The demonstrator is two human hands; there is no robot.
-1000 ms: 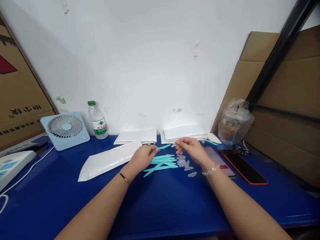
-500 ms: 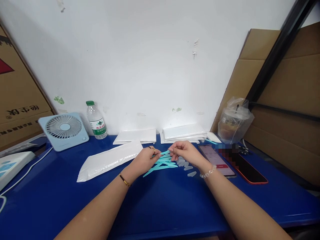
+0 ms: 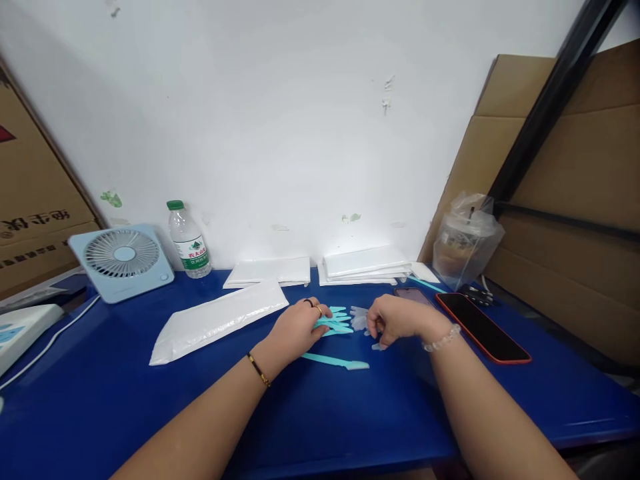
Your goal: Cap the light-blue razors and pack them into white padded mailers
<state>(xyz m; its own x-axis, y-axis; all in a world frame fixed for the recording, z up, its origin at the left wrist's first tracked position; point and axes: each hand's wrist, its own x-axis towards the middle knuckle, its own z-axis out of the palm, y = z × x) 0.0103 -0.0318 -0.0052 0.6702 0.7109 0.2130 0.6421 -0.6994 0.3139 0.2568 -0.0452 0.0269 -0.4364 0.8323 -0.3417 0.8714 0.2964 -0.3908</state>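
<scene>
My left hand (image 3: 299,328) lies knuckles up on the blue table (image 3: 125,407), its fingertips pinched on a pile of several teal plastic sticks (image 3: 336,322). Just right of it, my right hand (image 3: 396,319) curls down over a small heap of clear plastic caps (image 3: 358,318); what its fingers hold is hidden. One loose clear cap (image 3: 379,347) shows under that hand. A single teal stick with a clear cap on its end (image 3: 336,362) lies flat in front of my left hand, apart from the pile.
A white padded mailer (image 3: 217,320) lies left of the hands, with stacks of white envelopes (image 3: 365,263) against the wall. Further left stand a water bottle (image 3: 189,240) and a blue fan (image 3: 121,257). Two phones (image 3: 483,327) and a bagged drink cup (image 3: 463,240) are at right.
Both hands have dropped from holding a teal stick and cap together in the air to the piles on the table. A capped teal stick now lies in front of my left hand.
</scene>
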